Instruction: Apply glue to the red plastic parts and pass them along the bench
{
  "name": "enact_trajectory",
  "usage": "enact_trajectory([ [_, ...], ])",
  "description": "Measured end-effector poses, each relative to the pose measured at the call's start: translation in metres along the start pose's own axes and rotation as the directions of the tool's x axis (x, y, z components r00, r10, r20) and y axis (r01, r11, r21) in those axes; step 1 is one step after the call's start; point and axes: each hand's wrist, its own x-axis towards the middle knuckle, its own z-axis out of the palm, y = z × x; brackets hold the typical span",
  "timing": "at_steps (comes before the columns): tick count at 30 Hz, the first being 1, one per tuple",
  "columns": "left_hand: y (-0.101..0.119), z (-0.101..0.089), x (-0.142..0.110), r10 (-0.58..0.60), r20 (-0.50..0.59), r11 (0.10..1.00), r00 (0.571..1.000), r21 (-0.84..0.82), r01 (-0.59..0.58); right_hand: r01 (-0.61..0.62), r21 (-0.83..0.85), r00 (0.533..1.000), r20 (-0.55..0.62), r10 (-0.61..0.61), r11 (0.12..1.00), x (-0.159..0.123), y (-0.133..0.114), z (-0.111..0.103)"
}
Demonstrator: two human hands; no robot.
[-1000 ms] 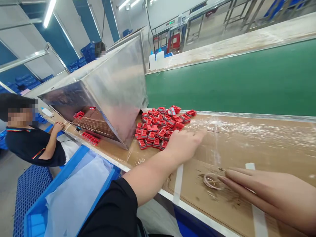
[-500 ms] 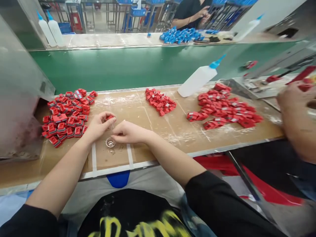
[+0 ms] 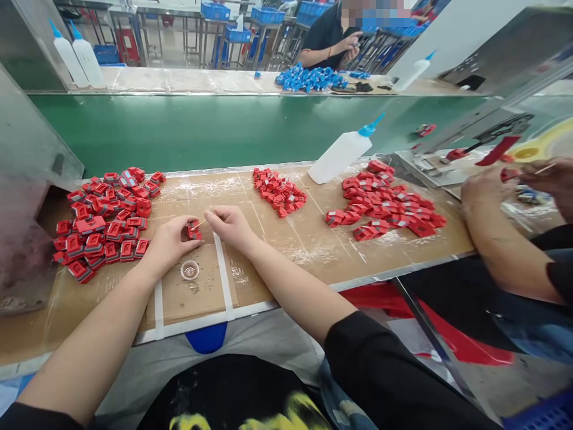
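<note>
Between the thumb and fingers of my left hand (image 3: 169, 243) is a small red plastic part (image 3: 194, 231), held just above the table. My right hand (image 3: 229, 225) pinches a thin pale stick (image 3: 200, 224), its tip at the red part. A small clear round dish (image 3: 190, 270) with a little clear stuff in it stands on the cardboard, below my left hand. To the left lies a pile of red and grey parts (image 3: 107, 218). A smaller heap of red pieces (image 3: 280, 191) lies beyond my right hand.
A white squeeze bottle (image 3: 341, 156) with a blue nozzle leans behind another red pile (image 3: 387, 203). At right, a co-worker's hands (image 3: 486, 194) hold a red part and a stick. A green belt (image 3: 201, 128) runs behind the table; another person sits beyond blue parts (image 3: 308, 78).
My right hand has moved up from the clear dish, bringing the stick to the red part. My left hand has turned, so the part shows more. The view has shifted slightly.
</note>
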Motion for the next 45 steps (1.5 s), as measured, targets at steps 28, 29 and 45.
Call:
enact_trajectory([
  [28, -0.007, -0.003, 0.003, -0.138, -0.042, 0.982, 0.990, -0.136, 0.131, 0.392, -0.235, 0.770, 0.613, -0.177, 0.890, -0.025, -0.038, -0.001],
  [29, -0.008, -0.003, 0.003, -0.150, -0.030, 0.977, 0.988, -0.156, 0.143, 0.364, -0.310, 0.791, 0.601, -0.116, 0.878, -0.018, -0.035, -0.007],
  [45, -0.019, 0.001, -0.002, -0.111, -0.029, 0.928, 0.993, -0.361, 0.093, -0.221, -0.840, 0.947, -0.063, 0.316, 0.496, 0.113, 0.014, -0.121],
])
